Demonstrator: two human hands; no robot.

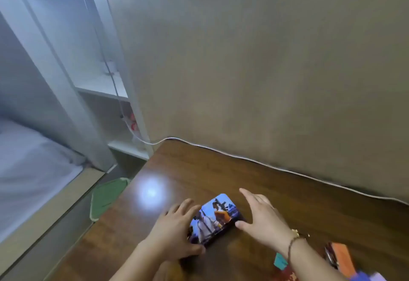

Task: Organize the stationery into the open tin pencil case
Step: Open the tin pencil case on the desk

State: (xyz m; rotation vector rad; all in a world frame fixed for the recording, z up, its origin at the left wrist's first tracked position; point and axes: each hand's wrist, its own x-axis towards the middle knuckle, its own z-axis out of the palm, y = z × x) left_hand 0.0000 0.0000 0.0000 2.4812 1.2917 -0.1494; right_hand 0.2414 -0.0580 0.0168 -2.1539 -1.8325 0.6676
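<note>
At the near edge of the table, we see the left hand on the tin. Its fingers lie across the tin's near-left end and its thumb curls round the near corner, so the hand grips that end. The right hand is at the tin's other side, fingers straight and spread, the thumb touching the tin's right edge; the rest of the palm hovers or rests just beside it, and we cannot tell which. So the tin sits between the two hands, held at the left, only touched at the right.

The tin lies flat on the dark wood, slanted, its far end pointing up and right. Its printed lid, with cartoon figures on a blue ground, faces up; from here the lid looks shut.

On the right wrist we see a bracelet. Near that forearm, at the lower right, lie a teal piece, an orange block with a dark thing just beside it, and something purple at the frame's edge; all are blurred.

A white cable runs along the table's back edge under the wall. To the left stand white shelves, a bed, and a green stool beside the table.
</note>
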